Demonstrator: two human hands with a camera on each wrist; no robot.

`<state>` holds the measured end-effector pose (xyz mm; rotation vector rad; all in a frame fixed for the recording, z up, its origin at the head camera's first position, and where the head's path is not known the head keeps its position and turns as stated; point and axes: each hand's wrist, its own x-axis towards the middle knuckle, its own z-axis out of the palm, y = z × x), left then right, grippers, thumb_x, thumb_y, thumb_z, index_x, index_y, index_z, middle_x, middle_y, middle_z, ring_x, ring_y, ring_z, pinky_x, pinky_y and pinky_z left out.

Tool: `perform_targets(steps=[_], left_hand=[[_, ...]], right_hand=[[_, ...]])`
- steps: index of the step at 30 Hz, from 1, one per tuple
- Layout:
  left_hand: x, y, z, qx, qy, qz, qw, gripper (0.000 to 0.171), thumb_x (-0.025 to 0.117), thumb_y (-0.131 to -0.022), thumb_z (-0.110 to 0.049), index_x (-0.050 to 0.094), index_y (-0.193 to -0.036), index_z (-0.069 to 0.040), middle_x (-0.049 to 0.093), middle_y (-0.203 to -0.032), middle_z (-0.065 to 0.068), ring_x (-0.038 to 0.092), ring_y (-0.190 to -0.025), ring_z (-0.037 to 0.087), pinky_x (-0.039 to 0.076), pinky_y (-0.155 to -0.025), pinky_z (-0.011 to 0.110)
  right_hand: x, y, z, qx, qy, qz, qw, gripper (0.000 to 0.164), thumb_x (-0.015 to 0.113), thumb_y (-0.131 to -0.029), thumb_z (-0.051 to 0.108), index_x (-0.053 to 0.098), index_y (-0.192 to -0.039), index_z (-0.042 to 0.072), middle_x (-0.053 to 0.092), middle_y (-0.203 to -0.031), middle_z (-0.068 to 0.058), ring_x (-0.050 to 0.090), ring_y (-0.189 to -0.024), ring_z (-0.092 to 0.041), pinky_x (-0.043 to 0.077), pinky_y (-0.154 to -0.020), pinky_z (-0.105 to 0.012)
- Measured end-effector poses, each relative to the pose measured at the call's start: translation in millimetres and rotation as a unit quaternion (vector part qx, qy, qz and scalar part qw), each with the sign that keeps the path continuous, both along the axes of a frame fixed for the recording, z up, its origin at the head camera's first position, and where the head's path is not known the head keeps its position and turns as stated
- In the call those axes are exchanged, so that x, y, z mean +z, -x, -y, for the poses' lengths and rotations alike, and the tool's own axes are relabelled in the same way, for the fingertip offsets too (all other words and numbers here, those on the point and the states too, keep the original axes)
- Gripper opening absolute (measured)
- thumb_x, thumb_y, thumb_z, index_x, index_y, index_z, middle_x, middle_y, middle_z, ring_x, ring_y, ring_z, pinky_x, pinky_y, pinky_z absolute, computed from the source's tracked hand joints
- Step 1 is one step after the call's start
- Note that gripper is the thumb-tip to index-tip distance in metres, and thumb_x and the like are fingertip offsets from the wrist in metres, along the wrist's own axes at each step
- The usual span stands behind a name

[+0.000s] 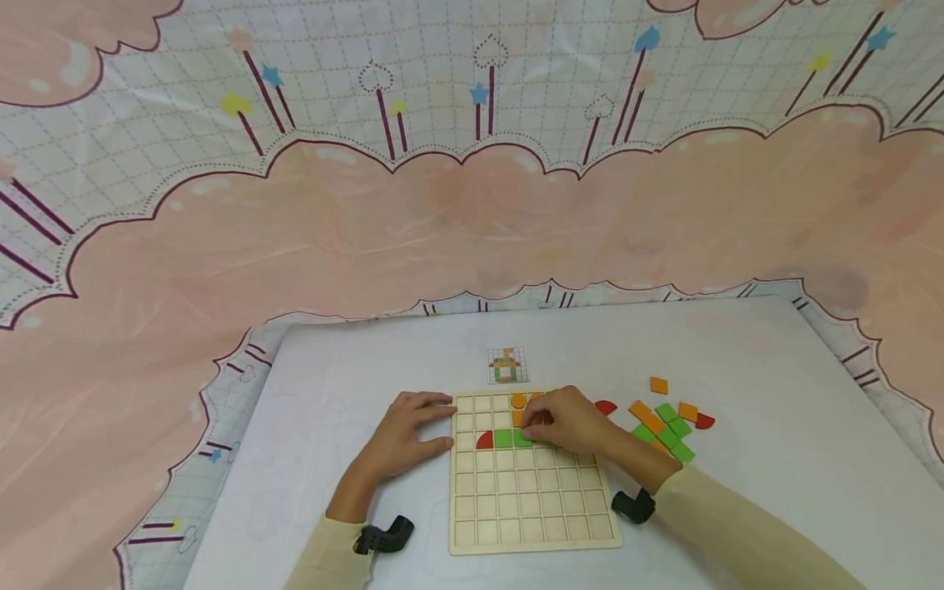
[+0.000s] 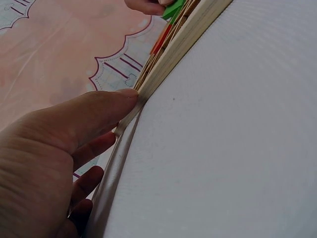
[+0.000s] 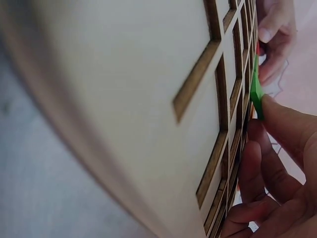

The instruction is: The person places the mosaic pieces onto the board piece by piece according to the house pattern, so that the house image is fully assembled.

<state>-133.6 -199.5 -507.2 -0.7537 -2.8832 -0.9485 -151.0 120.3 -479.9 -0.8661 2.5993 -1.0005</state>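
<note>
A pale wooden grid board [image 1: 527,508] lies on the table. At its left edge, the left hand [image 1: 406,434] touches the rim with thumb and fingertips; the left wrist view shows the thumb [image 2: 111,101] on the board's side. Over the grid, the right hand [image 1: 571,419] pinches a green square tile [image 3: 256,94], tilted at its cell in the right wrist view. Left of that tile sit another green square [image 1: 503,440] and a red quarter-round tile [image 1: 484,441]. Above are an orange round tile [image 1: 519,401] and an orange tile [image 1: 518,419]; the right hand hides part of this area.
Behind the board lies a small pattern card [image 1: 507,365]. Several loose green and orange tiles [image 1: 671,434] are spread to the right, some behind the right forearm. A red tile [image 1: 606,407] lies near the board's right edge, and an orange square [image 1: 659,385] farther back.
</note>
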Motion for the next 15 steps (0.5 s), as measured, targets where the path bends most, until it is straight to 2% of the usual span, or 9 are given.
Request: perform_targets(steps=[8,15], left_hand=[[-0.4,0.2,0.1,0.002,0.000,0.004,1.0000,0.047,0.081,-0.086,-0.037,0.072,-0.129,-0.021,0.063,-0.140,-0.003,0.051,-0.127,0.024,0.042,-0.106,0.053],[1.2,-0.3,0.0,-0.001,-0.003,0.004,1.0000,0.047,0.082,-0.085,-0.035,0.073,-0.129,-0.019,0.063,-0.140,-0.001,0.051,-0.127,0.025,0.042,-0.107,0.053]], right_hand=[[1.0,-1.5,1.0,0.003,-0.009,-0.011,1.000,0.007,0.083,-0.086,0.018,0.079,-0.092,0.017,0.065,-0.077,0.015,0.054,-0.070,-0.002,0.048,-0.065,-0.021],[3.9,-4.6,3.8,-0.023,-0.025,-0.011,0.999,0.010,0.086,-0.083,0.020,0.083,-0.091,0.017,0.068,-0.079,0.015,0.055,-0.069,-0.002,0.050,-0.063,-0.019]])
